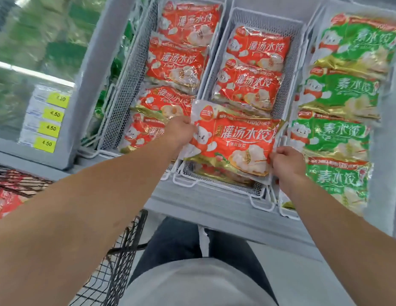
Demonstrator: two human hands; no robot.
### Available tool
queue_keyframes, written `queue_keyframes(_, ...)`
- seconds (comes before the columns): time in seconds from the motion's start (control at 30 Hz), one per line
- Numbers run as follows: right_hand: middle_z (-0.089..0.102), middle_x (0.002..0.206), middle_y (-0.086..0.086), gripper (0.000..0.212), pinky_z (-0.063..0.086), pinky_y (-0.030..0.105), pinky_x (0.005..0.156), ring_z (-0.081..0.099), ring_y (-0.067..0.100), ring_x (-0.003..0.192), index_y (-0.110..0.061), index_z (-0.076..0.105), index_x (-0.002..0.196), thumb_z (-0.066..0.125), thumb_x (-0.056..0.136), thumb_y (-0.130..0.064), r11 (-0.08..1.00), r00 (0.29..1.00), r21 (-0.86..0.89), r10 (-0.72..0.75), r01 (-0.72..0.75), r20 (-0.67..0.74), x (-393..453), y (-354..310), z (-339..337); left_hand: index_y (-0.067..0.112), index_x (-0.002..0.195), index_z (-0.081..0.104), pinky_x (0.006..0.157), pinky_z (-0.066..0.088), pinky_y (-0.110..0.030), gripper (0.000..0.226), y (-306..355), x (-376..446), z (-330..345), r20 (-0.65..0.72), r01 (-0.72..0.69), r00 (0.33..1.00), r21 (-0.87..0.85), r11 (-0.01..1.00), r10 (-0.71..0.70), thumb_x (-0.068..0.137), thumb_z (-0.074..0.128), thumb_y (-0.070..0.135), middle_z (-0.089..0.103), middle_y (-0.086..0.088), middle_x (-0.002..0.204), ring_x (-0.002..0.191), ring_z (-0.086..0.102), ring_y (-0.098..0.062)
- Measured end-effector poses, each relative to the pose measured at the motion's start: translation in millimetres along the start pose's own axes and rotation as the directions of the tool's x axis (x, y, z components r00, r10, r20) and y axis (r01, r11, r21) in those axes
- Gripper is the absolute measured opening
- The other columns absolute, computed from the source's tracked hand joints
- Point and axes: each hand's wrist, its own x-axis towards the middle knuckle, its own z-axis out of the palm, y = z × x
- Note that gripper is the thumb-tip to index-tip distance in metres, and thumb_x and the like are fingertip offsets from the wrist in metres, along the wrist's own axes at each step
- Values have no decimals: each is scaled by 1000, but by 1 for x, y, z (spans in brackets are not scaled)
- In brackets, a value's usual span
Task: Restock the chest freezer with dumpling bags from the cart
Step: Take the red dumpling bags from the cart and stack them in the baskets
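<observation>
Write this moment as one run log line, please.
step: placing red dumpling bag | left hand: holds left edge | right hand: holds right corner | over: middle basket | cart: at left

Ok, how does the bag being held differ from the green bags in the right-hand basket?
The held red bag is red-orange with a gold lower edge; the green bags are green with gold. The red bag is gripped at its ends by the left hand and right hand, over the middle basket; the green bags lie untouched, overlapping in a row. Both show a white bear and dumplings.
</observation>
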Motion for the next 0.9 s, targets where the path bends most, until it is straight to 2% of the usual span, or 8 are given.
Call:
queue_keyframes(0.07, 66, 81, 6, 8, 41, 27, 55, 58, 22, 72, -13, 65, 85, 60, 87, -7, 998, 999, -55, 20, -22, -34, 3, 6, 5, 5, 108, 68, 82, 60, -49, 28, -4, 10, 3, 29, 36, 999, 43, 998, -38, 81, 68, 13, 73, -12, 103, 91, 71, -30)
queue_keyframes(0.17, 69, 88, 9, 4, 54, 38, 75, 64, 27, 84, -15, 65, 82, 64, 85, -15, 970, 999, -242, -4, -7, -42, 6, 11, 8, 3, 90, 67, 73, 62, -44, 17, -2, 14, 3, 87, 11, 996, 265, 964, -35, 81, 71, 16, 72, -12, 86, 79, 71, -27)
queue_keyframes(0.23, 63, 90, 8, 14, 46, 34, 73, 58, 27, 84, -12, 62, 92, 66, 87, -24, 864, 993, -491, -109, 114, 39, 1, 10, 7, 4, 82, 62, 57, 54, -33, 25, 2, 11, 2, 128, -107, 991, 653, 749, 30, 84, 70, 27, 61, -7, 72, 68, 64, -24)
queue_keyframes(0.3, 58, 97, 10, 26, 38, 31, 70, 55, 27, 85, -8, 58, 104, 69, 87, -25, 775, 962, -573, -254, 266, 102, -2, 7, 11, 7, 86, 58, 58, 48, -33, 27, 5, 10, 6, 148, -222, 972, 831, 511, 181, 87, 67, 32, 53, -4, 71, 72, 59, -26)
queue_keyframes(0.43, 56, 124, 19, 46, 49, 38, 87, 58, 37, 110, -7, 54, 127, 68, 85, -19, 628, 891, -633, -291, 453, 348, 16, 7, 34, 9, 122, 57, 78, 53, -41, 36, -3, 20, 30, 418, -512, 855, 775, 371, 308, 87, 63, 19, 62, -12, 111, 103, 62, -32)
queue_keyframes(0.57, 34, 150, 18, 78, 38, 43, 111, 40, 39, 134, -12, 30, 151, 71, 86, -27, 453, 841, -724, -127, 521, 526, 45, 13, 58, 18, 154, 24, 113, 36, -53, 88, -27, 40, 62, 634, -656, 755, 723, 218, 169, 83, 75, 28, 26, -15, 158, 146, 25, -38)
queue_keyframes(0.77, -13, 165, 1, 112, 22, 51, 120, -1, 38, 152, -27, -7, 157, 77, 83, -29, 350, 886, -829, -5, 436, 464, 66, 52, 79, 32, 157, -4, 117, 24, -61, 113, -54, 60, 79, 606, -600, 795, 775, 200, 36, 81, 76, 9, -18, -3, 165, 151, -13, -38)
queue_keyframes(0.9, -14, 165, 1, 118, 27, 52, 117, -2, 39, 151, -27, -11, 156, 79, 81, -30, 328, 902, -848, -28, 416, 432, 63, 62, 84, 33, 157, -5, 111, 32, -61, 115, -62, 57, 85, 584, -572, 812, 796, 197, -2, 79, 72, 0, -29, -2, 162, 150, -16, -40)
